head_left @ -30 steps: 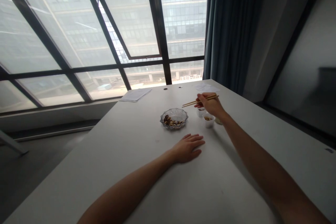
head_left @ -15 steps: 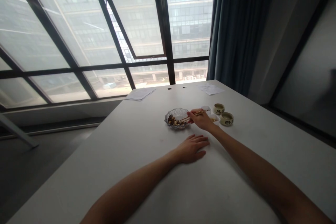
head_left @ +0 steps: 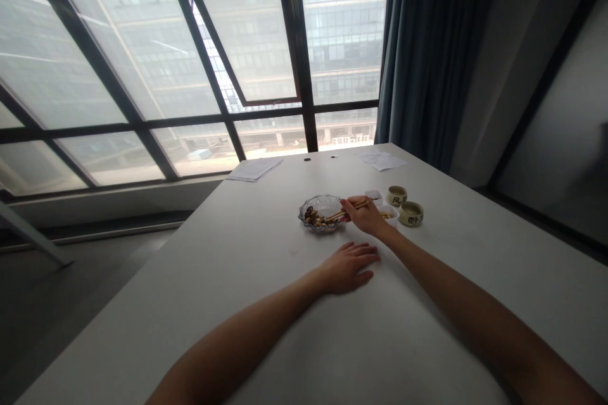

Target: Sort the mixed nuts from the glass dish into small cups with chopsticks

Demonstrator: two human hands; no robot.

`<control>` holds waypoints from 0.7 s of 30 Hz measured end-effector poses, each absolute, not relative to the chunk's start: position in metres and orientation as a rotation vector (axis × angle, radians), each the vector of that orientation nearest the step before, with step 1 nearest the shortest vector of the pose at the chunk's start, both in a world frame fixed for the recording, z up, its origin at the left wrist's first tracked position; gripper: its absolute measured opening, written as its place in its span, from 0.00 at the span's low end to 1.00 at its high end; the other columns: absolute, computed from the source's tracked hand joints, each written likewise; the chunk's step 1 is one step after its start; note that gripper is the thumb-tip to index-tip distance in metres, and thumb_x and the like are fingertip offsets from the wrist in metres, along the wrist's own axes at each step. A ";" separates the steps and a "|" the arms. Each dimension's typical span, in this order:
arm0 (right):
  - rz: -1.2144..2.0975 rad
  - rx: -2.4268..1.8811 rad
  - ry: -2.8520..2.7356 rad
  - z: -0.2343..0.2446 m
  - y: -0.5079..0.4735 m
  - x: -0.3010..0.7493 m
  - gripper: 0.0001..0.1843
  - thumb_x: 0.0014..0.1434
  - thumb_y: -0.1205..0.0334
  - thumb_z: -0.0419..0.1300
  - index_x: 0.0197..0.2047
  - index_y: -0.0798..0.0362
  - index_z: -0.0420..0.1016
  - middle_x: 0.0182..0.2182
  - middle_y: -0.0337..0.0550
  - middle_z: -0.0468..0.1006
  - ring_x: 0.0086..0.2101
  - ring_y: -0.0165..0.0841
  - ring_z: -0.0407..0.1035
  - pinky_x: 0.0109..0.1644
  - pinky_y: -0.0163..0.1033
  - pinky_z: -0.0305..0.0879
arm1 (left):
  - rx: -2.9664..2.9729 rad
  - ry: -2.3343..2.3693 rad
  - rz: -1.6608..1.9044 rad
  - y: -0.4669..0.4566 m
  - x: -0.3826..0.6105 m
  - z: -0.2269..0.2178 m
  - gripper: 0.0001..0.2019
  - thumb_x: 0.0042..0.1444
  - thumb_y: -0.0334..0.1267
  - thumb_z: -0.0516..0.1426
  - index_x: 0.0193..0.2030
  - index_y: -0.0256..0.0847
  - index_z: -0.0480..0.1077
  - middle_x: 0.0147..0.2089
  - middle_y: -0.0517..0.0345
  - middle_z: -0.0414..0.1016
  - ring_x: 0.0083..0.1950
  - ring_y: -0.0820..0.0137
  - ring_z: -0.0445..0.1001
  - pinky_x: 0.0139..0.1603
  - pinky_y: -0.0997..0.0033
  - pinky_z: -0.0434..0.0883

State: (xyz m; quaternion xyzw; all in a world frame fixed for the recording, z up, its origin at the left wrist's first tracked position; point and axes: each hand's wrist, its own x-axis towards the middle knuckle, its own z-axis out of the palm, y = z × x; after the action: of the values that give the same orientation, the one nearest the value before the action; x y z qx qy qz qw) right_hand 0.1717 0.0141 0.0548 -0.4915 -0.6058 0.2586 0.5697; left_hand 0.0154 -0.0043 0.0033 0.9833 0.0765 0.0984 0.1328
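Note:
My right hand is closed around a pair of wooden chopsticks. Their tips reach down among the nuts, a mix of dark and pale pieces, in a clear scalloped glass bowl. Whether the tips pinch a piece is too small to tell. Palm down on the white table, my left hand lies flat with its fingers apart, nearer to me than the bowl, and holds nothing. Behind my right hand, two small white dishes are partly hidden: a front one with pale pieces and a back one.
Right of the dishes stand two cream cups, a rear one and a front one, with dark characters. Paper sheets lie at the table's far left and a crumpled sheet at the far right. Windows and a blue curtain are beyond.
Hardly anything differs. The chopsticks in my right hand have shifted very slightly within the bowl; my left hand stays in place on the table.

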 end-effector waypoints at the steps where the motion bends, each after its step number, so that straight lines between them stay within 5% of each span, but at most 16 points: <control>1: 0.584 -1.157 -1.433 0.055 0.013 0.171 0.23 0.61 0.44 0.58 0.24 0.53 0.71 0.21 0.42 0.77 0.25 0.39 0.78 0.24 0.35 0.70 | 2.854 0.222 0.287 -0.004 0.015 0.003 0.24 0.65 0.46 0.50 0.67 0.51 0.59 0.71 0.56 0.59 0.71 0.61 0.56 0.71 0.54 0.51; 11: 0.372 -1.196 -1.579 0.061 0.004 0.164 0.24 0.66 0.51 0.54 0.21 0.53 0.67 0.16 0.38 0.72 0.19 0.31 0.69 0.25 0.33 0.61 | 2.862 0.226 0.306 -0.004 0.016 0.002 0.23 0.65 0.45 0.51 0.66 0.51 0.61 0.70 0.57 0.60 0.71 0.62 0.57 0.71 0.55 0.51; 21: 0.340 -1.212 -1.532 0.065 0.008 0.173 0.24 0.66 0.47 0.53 0.23 0.53 0.69 0.17 0.39 0.74 0.20 0.33 0.71 0.25 0.34 0.64 | 2.837 0.233 0.269 -0.005 0.015 0.005 0.24 0.65 0.46 0.51 0.68 0.51 0.59 0.71 0.56 0.59 0.71 0.61 0.56 0.71 0.54 0.50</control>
State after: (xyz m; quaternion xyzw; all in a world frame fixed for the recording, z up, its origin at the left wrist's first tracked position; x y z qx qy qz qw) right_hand 0.1733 0.0079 0.0647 -0.5115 -0.6467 0.1433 0.5474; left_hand 0.0151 -0.0049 0.0055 0.9823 0.0805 0.0933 0.1408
